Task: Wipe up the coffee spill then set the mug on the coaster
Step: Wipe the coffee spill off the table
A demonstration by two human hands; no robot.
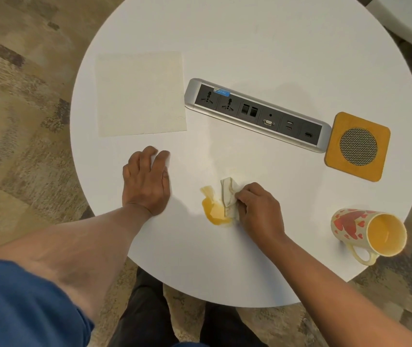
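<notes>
An amber coffee spill [212, 207] lies on the round white table [250, 46] near its front edge. My right hand [259, 209] grips a crumpled paper napkin [229, 196] and presses it onto the spill's right side. My left hand [147, 181] rests flat on the table left of the spill, fingers apart, holding nothing. A cream mug [368, 231] with red hearts lies on its side at the front right, its mouth facing me. The orange square coaster [357, 146] with a mesh centre sits behind the mug at the right.
A flat, unfolded napkin [139, 93] lies at the back left. A silver power and data socket strip [257, 113] runs diagonally across the middle of the table, its right end touching the coaster. Patterned carpet surrounds the table; a white chair edge [410, 18] shows top right.
</notes>
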